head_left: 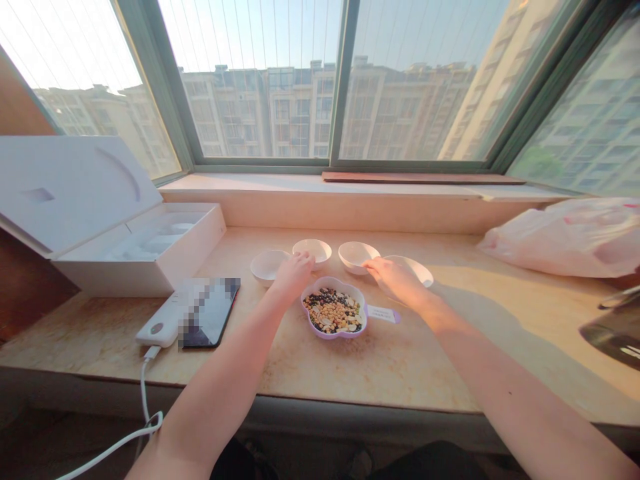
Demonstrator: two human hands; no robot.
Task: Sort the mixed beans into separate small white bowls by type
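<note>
Four small bowls stand in a shallow arc behind a purple-rimmed, flower-shaped dish [367,323] of mixed beans and seeds [334,311]. My left hand [296,270] has its fingers closed on the near left rim of the inner left white bowl [316,249]. The near right rim of the inner right white bowl [356,254] is pinched by my right hand [389,275]. Beside my left hand is the outer left bowl [267,265]. Behind my right hand sits the outer right bowl [419,270], partly covered. A paper label [382,314] lies right of the dish.
An open white box [185,257] occupies the left side, with a white power bank [160,327], its cable [144,390] and a phone [213,320] before it. At right are a plastic bag [570,237] and a dark object [617,330]. A window stands behind the counter [320,373].
</note>
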